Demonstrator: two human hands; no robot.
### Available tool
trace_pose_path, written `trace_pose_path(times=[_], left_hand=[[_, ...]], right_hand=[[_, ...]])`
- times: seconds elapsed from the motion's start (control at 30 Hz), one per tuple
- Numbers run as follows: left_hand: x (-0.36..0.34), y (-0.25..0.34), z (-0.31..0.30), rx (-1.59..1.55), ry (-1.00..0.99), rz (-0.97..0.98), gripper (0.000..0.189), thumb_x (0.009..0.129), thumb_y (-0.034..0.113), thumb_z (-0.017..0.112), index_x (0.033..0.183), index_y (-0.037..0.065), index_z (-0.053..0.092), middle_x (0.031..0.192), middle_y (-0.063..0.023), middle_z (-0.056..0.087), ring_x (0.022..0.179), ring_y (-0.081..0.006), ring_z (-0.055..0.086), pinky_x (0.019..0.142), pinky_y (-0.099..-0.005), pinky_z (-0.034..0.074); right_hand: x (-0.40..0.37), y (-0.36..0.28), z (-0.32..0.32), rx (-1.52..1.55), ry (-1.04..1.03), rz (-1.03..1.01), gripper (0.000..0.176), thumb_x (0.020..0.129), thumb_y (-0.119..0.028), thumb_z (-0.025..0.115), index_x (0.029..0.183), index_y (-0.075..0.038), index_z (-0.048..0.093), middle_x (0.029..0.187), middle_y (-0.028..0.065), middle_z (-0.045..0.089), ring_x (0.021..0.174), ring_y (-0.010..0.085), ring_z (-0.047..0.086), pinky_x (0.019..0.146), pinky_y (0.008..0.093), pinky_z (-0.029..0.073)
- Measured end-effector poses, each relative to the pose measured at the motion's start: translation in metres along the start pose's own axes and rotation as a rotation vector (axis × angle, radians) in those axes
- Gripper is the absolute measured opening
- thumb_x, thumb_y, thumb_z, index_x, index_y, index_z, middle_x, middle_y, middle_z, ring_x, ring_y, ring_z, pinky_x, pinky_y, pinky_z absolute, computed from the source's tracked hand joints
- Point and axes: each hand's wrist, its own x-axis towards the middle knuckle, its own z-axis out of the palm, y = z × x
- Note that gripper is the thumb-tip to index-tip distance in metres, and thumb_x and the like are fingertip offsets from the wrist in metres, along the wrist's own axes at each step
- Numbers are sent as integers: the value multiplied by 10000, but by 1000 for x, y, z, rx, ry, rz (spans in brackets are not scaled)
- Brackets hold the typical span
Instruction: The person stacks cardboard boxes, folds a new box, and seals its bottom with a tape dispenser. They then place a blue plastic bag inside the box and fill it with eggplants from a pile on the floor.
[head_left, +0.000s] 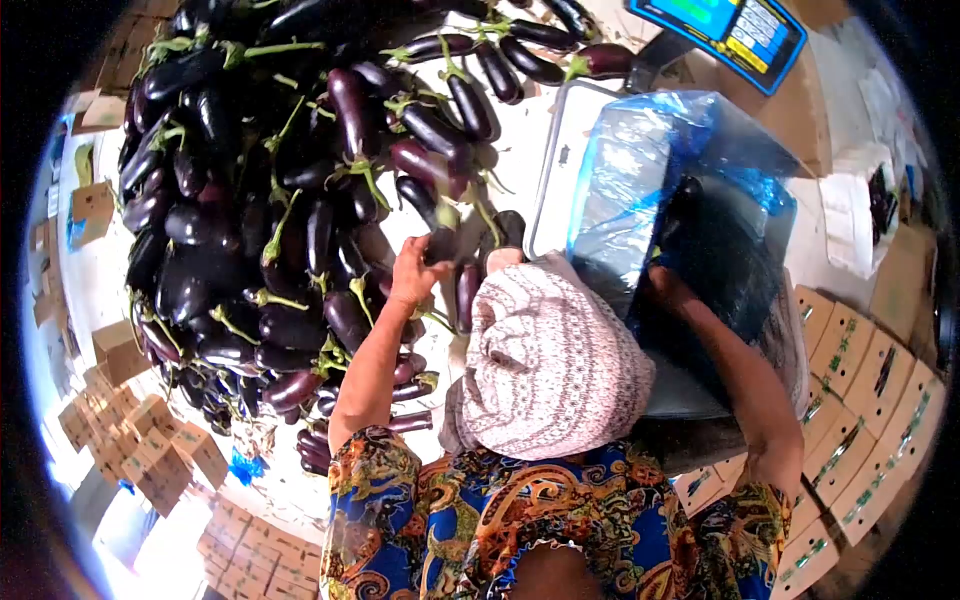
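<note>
My left hand (415, 272) is at the right edge of a large heap of dark purple eggplants (205, 275). Its thumb and fingers are closed around the end of one eggplant (440, 245), which looks slightly blurred. My right hand (664, 284) reaches into a clear blue plastic bag (625, 180) lining a crate (556, 150). Just beyond that hand, a dark eggplant (684, 205) lies inside the bag, its stem end by my fingers. Those fingers are partly hidden by shadow and plastic, so I cannot tell whether they grip it.
A scale display (730, 35) with a blue frame stands behind the crate. Stacked cardboard boxes (865, 420) are at the right, with more boxes (150, 440) at the lower left. Patterned pale cloth (560, 360) covers my lap between my arms. Loose eggplants (497, 72) lie at the back.
</note>
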Motion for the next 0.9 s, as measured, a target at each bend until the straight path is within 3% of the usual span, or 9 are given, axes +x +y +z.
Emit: trace_pose_path(times=[0.07, 0.13, 0.2, 0.37, 0.53, 0.6, 0.7, 0.83, 0.9], left_hand=[[-12, 17, -20, -603, 18, -383, 561, 777, 248, 753, 1221, -10, 528, 1198, -127, 569, 1064, -313, 577, 923, -418, 449], [-14, 6, -36, -1143, -178, -384, 507, 844, 233, 669, 1267, 12, 498, 1161, -124, 615, 1051, -264, 603, 919, -478, 477], [-25, 23, -49, -1294, -220, -309, 457, 836, 219, 673, 1230, 27, 543, 1113, -79, 637, 1028, -203, 603, 912, -370, 466], [-26, 61, -52, -1455, -345, -139, 558, 835, 221, 681, 1309, 12, 471, 1177, -88, 605, 1059, -203, 593, 955, -391, 458], [-21, 141, -53, -1218, -251, 33, 700, 758, 290, 761, 1316, -9, 464, 1176, -64, 592, 1085, -185, 552, 983, -339, 413], [-20, 204, -70, -955, -268, 138, 694, 709, 177, 790, 1303, -2, 480, 1147, -70, 605, 1036, -181, 574, 933, -331, 442], [-6, 269, -62, -497, -191, 618, 772, 627, 252, 865, 1246, -45, 512, 1117, -172, 621, 1015, -233, 610, 881, -344, 481], [9, 311, -68, -297, -272, 877, 527, 722, 180, 752, 1181, -19, 585, 1009, -118, 649, 916, -223, 616, 864, -325, 469], [12, 287, -62, -569, -286, 672, 402, 845, 184, 654, 1184, -20, 581, 950, -86, 651, 880, -178, 612, 809, -310, 478]], right_hand=[[-9, -22, -17, -151, -41, 116, 278, 851, -253, 523, 919, 4, 607, 949, 265, 618, 860, 380, 598, 734, 427, 471], [-21, -74, -61, -231, -73, 156, 233, 837, -235, 543, 857, -9, 596, 887, 256, 619, 797, 367, 605, 704, 434, 471], [-41, -124, -105, -275, 50, 80, 211, 870, -240, 542, 904, -37, 588, 908, 210, 634, 834, 363, 608, 732, 449, 462], [-75, -205, -183, 36, 193, 84, 244, 888, -271, 564, 897, -29, 592, 868, 173, 642, 810, 300, 622, 714, 416, 473], [-83, -234, -183, 480, 324, -121, 393, 849, -353, 649, 1033, -10, 595, 967, 177, 658, 921, 244, 641, 772, 384, 503], [-77, -255, -180, 533, 461, -243, 477, 826, -360, 691, 1110, 1, 564, 988, 167, 654, 932, 225, 629, 804, 368, 499], [-66, -263, -188, 589, 591, -486, 499, 812, -354, 711, 1109, 9, 540, 924, 140, 638, 842, 216, 615, 745, 338, 500], [-105, -240, -221, 464, 572, -273, 473, 797, -399, 699, 1030, -18, 541, 823, 92, 589, 774, 188, 582, 702, 337, 488], [-125, -211, -218, 373, 472, -143, 531, 804, -426, 682, 1110, -23, 521, 894, 120, 599, 806, 210, 587, 732, 378, 487]])
